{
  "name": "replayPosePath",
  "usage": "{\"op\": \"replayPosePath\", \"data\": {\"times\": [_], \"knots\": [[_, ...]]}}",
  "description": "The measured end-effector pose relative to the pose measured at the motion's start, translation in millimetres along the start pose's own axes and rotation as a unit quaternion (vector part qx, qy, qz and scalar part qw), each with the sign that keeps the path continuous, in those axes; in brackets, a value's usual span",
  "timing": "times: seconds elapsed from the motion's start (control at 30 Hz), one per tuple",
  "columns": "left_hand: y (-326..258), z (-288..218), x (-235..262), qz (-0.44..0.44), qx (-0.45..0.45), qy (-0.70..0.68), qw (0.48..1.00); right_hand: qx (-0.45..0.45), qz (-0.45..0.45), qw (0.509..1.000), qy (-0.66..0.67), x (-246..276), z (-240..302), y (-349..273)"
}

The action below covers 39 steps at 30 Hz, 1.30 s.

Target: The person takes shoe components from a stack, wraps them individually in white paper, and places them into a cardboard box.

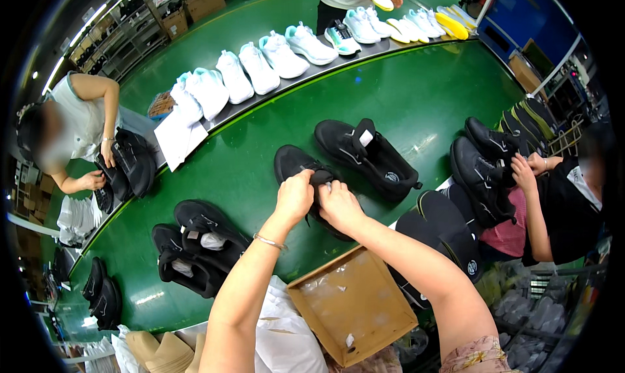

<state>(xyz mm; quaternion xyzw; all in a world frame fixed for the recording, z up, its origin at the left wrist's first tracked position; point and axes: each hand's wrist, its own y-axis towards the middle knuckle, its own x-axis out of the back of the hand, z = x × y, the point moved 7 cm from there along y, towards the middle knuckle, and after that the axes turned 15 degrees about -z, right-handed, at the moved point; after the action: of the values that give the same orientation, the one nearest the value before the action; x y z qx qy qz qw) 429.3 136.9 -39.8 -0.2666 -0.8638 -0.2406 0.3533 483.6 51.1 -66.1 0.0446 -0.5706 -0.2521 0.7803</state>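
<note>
A black sneaker (291, 162) lies on the green conveyor belt (416, 93) in front of me. My left hand (295, 195) grips its tongue and opening from the left. My right hand (338, 205) holds the same opening from the right, fingers pressed into the shoe. A second black sneaker (371, 153) with a white tag in its collar lies just beyond, to the right. A thin bracelet (269, 243) circles my left wrist.
A pair of black sneakers (195, 243) sits left of my arms. A brown cardboard box (351, 304) stands below my hands. White sneakers (273, 57) line the far belt. A person on the left and a person on the right each handle black shoes.
</note>
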Motion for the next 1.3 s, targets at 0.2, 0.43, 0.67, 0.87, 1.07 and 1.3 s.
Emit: {"op": "replayPosePath", "data": {"times": [0.2,0.43,0.67,0.87,1.07,1.3], "knots": [[-4.8,-1.5,0.3,-0.011,-0.013,-0.020,1.000,-0.036,0.025,0.998,0.052,-38.0,-12.4,4.5],[-10.5,-0.3,-2.7,-0.018,0.001,0.030,0.999,-0.061,-0.011,0.995,0.079,-52.6,-10.3,5.1],[0.7,0.7,-10.1,-0.011,0.006,0.093,0.996,-0.098,0.167,0.976,0.100,8.2,-0.3,16.9],[-21.6,19.8,34.3,-0.044,0.058,-0.070,0.995,-0.205,-0.089,0.934,0.278,200.5,2.5,-22.4],[-97.0,-22.2,159.4,-0.108,0.047,-0.093,0.989,-0.166,-0.108,0.936,0.292,221.7,92.5,-178.6],[-215.2,3.9,180.1,0.030,0.048,0.004,0.998,-0.106,0.041,0.946,0.303,166.1,206.0,-282.9]]}}
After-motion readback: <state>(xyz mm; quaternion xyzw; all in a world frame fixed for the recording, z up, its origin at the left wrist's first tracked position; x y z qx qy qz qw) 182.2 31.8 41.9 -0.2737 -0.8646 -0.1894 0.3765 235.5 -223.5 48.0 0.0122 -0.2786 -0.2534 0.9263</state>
